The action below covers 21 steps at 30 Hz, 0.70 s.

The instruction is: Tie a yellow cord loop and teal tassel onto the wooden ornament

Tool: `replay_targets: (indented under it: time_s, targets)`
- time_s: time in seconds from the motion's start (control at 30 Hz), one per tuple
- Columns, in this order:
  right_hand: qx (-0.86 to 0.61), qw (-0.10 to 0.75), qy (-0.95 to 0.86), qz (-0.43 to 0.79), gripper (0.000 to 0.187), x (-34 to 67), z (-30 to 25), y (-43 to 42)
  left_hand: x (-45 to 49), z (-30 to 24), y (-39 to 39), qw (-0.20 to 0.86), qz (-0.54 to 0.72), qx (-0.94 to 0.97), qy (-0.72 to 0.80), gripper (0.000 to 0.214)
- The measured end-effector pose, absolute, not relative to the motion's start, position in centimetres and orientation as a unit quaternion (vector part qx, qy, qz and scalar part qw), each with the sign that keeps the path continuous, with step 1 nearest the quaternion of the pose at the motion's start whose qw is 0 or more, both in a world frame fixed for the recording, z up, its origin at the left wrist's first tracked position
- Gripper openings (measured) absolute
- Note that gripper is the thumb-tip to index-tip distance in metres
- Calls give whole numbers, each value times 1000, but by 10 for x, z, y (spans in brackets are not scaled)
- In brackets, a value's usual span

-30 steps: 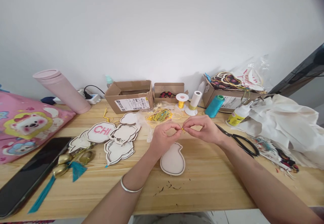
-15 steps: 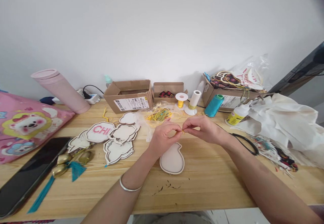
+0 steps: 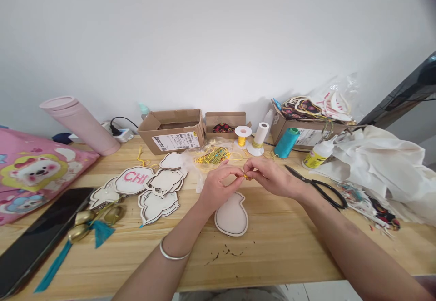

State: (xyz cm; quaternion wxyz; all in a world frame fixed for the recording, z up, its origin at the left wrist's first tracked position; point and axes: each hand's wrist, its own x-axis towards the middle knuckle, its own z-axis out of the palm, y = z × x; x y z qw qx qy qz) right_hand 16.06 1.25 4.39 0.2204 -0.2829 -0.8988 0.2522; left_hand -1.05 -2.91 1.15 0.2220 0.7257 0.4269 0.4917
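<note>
My left hand [image 3: 222,183] and my right hand [image 3: 268,177] meet above the middle of the table, fingertips pinched together. Between them is a small bit of yellow cord [image 3: 245,177], gripped from both sides; most of it is hidden by the fingers. Just below the hands a gourd-shaped pale panel [image 3: 232,216] with a wooden rim lies flat, its top partly covered by my left hand. Behind the hands sits a tangle of yellow and green cord [image 3: 214,155] on clear plastic.
Scissors [image 3: 320,186] lie right of my right hand, near a glue bottle [image 3: 318,155] and white cloth [image 3: 381,165]. Thread spools [image 3: 287,143] and cardboard boxes [image 3: 172,130] line the wall. Wooden-rimmed panels [image 3: 158,201], brass bells [image 3: 80,233] and a phone [image 3: 41,242] are at left.
My right hand has shifted slightly left and down, so the fingertips of both hands sit closer together on the yellow cord. The scissors show more fully. The panel stays put.
</note>
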Motion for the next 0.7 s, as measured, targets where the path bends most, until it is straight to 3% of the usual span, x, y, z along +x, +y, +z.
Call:
replay_targets:
  time_s: [0.17,0.43,0.7]
  targets:
    - [-277,244,-907,204,11,157,44,10,-9,9,-29,289,517,681,431,5]
    - [-284,248,-897,230,11,157,43,11,-10,13,-28,305,514,685,417,5]
    - [-281,250,-914,150,10,155,38,12,-5,14,-28,507,516,497,480,17]
